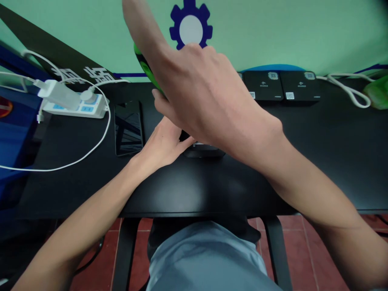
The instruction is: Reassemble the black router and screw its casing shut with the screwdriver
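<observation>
My right hand (200,85) is raised close to the camera above the table. Its fingers are wrapped around a green-and-black handled tool (146,69); only a strip of the handle shows, and the rest is behind the hand. Lower down, my left hand (165,139) rests against a black device (204,152) lying on the table. Its thumb points along the device's near side, while its fingertips and most of the device are hidden beneath my right hand.
A black table (194,190) spans the view. To the left lie a dark phone-like slab (129,127) and a white power strip (91,107) with plugs and trailing cables. Black boxes (263,85) stand along the wall, beside a white cable (348,87) and a green object (377,95).
</observation>
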Action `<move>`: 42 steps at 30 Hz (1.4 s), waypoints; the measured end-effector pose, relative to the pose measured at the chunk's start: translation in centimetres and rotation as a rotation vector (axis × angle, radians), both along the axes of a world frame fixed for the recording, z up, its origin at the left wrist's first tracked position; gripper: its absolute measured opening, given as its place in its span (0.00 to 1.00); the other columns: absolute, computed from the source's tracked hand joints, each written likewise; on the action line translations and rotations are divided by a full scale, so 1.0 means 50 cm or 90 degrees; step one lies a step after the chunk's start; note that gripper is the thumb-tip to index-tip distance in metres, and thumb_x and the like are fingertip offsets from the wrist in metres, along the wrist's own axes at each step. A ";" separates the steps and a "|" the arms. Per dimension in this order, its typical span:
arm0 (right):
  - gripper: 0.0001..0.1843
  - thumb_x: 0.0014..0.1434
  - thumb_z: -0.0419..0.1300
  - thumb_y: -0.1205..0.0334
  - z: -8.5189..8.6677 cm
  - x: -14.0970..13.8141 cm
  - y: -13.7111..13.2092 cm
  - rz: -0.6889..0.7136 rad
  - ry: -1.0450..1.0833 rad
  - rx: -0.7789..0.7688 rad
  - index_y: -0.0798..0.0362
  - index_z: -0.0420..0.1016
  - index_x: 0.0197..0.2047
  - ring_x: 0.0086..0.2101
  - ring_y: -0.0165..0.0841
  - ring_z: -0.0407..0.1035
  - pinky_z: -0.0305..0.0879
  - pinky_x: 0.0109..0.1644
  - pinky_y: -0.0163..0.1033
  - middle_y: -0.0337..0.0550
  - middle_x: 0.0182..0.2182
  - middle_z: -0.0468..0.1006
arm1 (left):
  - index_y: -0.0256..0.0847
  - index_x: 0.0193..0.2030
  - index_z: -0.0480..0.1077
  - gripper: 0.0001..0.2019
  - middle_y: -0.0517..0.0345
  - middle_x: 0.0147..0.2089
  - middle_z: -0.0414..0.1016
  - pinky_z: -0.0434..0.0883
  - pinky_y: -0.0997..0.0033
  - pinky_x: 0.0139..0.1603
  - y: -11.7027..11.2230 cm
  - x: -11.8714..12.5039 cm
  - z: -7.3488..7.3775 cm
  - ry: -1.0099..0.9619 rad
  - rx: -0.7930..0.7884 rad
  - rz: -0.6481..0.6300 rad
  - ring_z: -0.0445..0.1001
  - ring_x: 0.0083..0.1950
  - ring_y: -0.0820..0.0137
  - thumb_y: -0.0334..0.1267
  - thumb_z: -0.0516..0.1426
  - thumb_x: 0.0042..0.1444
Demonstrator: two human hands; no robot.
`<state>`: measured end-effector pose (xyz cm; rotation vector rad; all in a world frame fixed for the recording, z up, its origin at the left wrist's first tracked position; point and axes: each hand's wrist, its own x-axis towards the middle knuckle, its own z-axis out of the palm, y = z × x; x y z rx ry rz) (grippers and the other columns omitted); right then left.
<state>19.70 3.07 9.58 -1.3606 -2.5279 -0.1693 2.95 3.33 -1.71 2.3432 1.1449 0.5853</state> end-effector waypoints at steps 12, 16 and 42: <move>0.42 0.71 0.37 0.72 -0.004 0.002 0.002 -0.002 -0.036 0.043 0.57 0.39 0.86 0.37 0.40 0.71 0.75 0.44 0.48 0.46 0.43 0.79 | 0.56 0.87 0.39 0.42 0.55 0.89 0.42 0.56 0.34 0.84 0.002 0.001 -0.001 -0.004 -0.021 -0.008 0.47 0.87 0.44 0.57 0.55 0.76; 0.44 0.70 0.38 0.74 -0.004 -0.001 0.003 -0.028 -0.053 0.036 0.53 0.37 0.86 0.37 0.40 0.71 0.76 0.45 0.47 0.45 0.44 0.81 | 0.55 0.87 0.40 0.41 0.55 0.88 0.43 0.57 0.36 0.84 0.002 0.000 0.002 -0.002 -0.030 -0.005 0.47 0.87 0.45 0.56 0.55 0.76; 0.48 0.66 0.31 0.81 0.009 -0.019 -0.007 -0.033 -0.038 -0.009 0.49 0.42 0.86 0.39 0.42 0.74 0.74 0.47 0.50 0.47 0.45 0.81 | 0.53 0.85 0.49 0.38 0.47 0.86 0.53 0.66 0.32 0.79 0.001 0.001 -0.005 -0.006 0.001 0.016 0.57 0.84 0.38 0.55 0.58 0.75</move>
